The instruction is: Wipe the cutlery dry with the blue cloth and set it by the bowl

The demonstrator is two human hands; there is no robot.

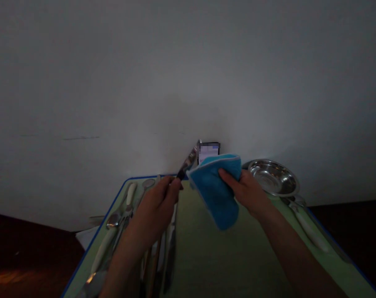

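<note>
My left hand point(163, 198) is closed around the dark handle of a knife point(192, 157), whose shiny metal blade points up and to the right. In my right hand point(245, 188) is a blue cloth point(215, 190) with a pale edge, gripped with the thumb on top and hanging down over the table. The cloth's left corner comes close to the knife; whether they touch I cannot tell. Below and left of my left hand lie several pieces of cutlery, including a spoon point(113, 219) and a long knife point(170, 256), partly hidden by my forearm.
The green table point(203, 265) has a blue edge and stands against a pale wall point(188, 82). A phone point(209, 151) leans upright behind the cloth. At the back right sits a metal bowl point(274, 178), with a light-handled utensil point(310, 229) near it.
</note>
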